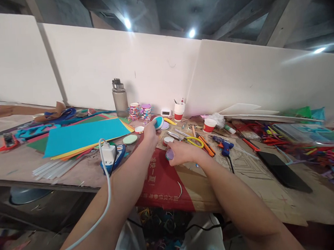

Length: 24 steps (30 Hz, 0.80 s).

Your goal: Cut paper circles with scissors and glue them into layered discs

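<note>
Pinching 1 blue-faced disc [159,122] with our left hand [150,129]; our right hand [177,150] touches purple disc [169,154], we can't tell grip; stacked cups [179,112] hold pens [182,100].

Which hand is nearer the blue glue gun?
Right. The right hand is left of the glue gun; the left hand is farther left and farther back.

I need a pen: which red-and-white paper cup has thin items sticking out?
The nested stack right of the white clock, with pen-like items poking up. The single cup farther right, beside the crumpled plastic, shows nothing above its rim.
</note>
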Each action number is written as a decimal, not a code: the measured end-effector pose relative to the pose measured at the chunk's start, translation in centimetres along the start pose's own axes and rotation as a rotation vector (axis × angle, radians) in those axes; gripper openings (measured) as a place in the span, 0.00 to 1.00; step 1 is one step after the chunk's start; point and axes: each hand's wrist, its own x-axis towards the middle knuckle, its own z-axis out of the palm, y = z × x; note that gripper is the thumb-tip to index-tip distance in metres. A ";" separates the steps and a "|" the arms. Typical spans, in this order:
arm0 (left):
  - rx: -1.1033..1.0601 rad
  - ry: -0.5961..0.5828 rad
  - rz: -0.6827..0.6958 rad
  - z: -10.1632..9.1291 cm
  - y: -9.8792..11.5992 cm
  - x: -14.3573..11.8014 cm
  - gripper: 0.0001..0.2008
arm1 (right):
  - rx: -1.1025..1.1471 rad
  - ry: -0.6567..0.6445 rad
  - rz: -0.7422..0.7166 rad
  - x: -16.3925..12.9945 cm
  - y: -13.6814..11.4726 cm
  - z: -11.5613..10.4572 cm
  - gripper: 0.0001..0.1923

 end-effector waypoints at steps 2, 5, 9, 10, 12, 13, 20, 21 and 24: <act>0.022 0.007 0.015 0.0 -0.1 0.0 0.04 | 0.002 0.012 0.011 0.1 0.4 0.1 0.31; 0.054 0.032 0.057 -0.1 -0.2 0.0 0.05 | 0.011 0.004 0.023 0.2 0.6 0.4 0.31; 0.084 0.058 0.098 -0.2 -0.3 0.0 0.07 | 0.014 -0.009 0.049 0.1 0.4 0.6 0.30; 0.091 0.058 0.100 -0.2 -0.4 0.0 0.07 | 0.014 -0.009 0.051 0.1 0.3 0.7 0.29; 0.101 0.051 0.099 -0.3 -0.5 0.1 0.07 | 0.022 -0.004 0.047 0.1 0.4 0.8 0.31; 0.103 0.045 0.097 -0.3 -0.5 0.1 0.07 | 0.028 -0.004 0.044 0.2 0.6 0.8 0.31; 0.079 -0.029 0.061 -0.2 -0.8 0.3 0.11 | 0.189 -0.060 0.010 0.4 2.9 0.0 0.31; 0.077 -0.038 0.055 -0.2 -0.7 0.2 0.11 | 0.237 -0.048 0.008 0.3 3.2 -0.2 0.28; 0.078 -0.054 0.042 -0.2 -0.6 0.0 0.10 | 0.349 0.083 0.074 0.4 3.6 -0.5 0.17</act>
